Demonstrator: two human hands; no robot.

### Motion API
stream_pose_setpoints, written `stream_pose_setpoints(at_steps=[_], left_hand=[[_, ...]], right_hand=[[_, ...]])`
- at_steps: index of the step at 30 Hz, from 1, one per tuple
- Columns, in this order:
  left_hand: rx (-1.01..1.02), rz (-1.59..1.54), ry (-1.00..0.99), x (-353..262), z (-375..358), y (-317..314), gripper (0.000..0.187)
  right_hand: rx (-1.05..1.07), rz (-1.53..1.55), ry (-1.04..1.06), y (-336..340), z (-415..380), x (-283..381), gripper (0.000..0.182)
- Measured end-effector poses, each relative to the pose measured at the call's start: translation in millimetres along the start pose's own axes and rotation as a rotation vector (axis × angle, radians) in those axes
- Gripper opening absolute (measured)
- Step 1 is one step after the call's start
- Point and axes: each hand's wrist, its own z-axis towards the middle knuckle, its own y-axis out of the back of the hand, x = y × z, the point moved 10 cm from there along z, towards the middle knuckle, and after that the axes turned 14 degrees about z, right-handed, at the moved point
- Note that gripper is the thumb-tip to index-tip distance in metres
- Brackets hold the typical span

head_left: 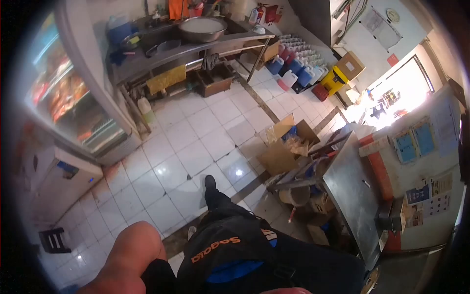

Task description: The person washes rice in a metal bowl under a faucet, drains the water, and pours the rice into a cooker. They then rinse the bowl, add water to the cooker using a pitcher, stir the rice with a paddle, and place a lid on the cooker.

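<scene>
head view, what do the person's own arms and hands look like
The left arm is bare where it shows, without visible markings. Neither hand can be made out clearly. The dark clothing beside the arm carries orange lettering.

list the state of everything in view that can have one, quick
dark apron, worn, creased
cardboard box with spread flaps, open, with things inside
display fridge, lit and stocked; door position unclear
metal basin, upright; pale inside, contents unclear
yellow cloth, hanging down
jugs, upright, closely grouped
wall clock, mounted; time too small to read
</scene>
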Motion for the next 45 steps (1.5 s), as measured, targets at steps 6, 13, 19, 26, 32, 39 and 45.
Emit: stream_pose_setpoints(at_steps=[6, 13, 19, 26, 32, 39, 45], left_hand=[[0.591, -0.271, -0.289, 93.0, 63.8, -13.5, 0.031], [0.558, -0.163, -0.340, 192.2, 146.4, -29.4, 0.030], [0.175, -0.013, -0.655, 269.5, 205.0, 45.9, 0.021], [0.177, 0.971, 0.200, 691.0, 405.5, 162.5, 0.019], [0.169, 1.261, 0.383, 1031.7, 514.9, 307.2, 0.038], [0.202, 1.577, 0.829, 1226.9, 571.6, 387.9, 0.054], [0.500, 1.570, 0.838, 1221.0, 584.5, 386.8, 0.042]], right_hand=[[0.231, -0.154, 0.163, -142.9, 31.4, 175.4, 0.024], [0.389, -0.099, 0.417, -244.7, 89.8, 489.7, 0.019], [0.566, 0.304, 0.672, -343.4, -132.3, 750.9, 0.036], [0.779, 0.309, 0.940, -484.0, -262.9, 963.1, 0.033], [0.699, 0.363, 0.798, -585.4, -273.2, 1061.9, 0.049], [0.602, 0.199, 0.677, -603.5, -267.6, 1079.5, 0.030], [0.550, 0.132, 0.679, -596.0, -264.7, 1087.8, 0.023]])
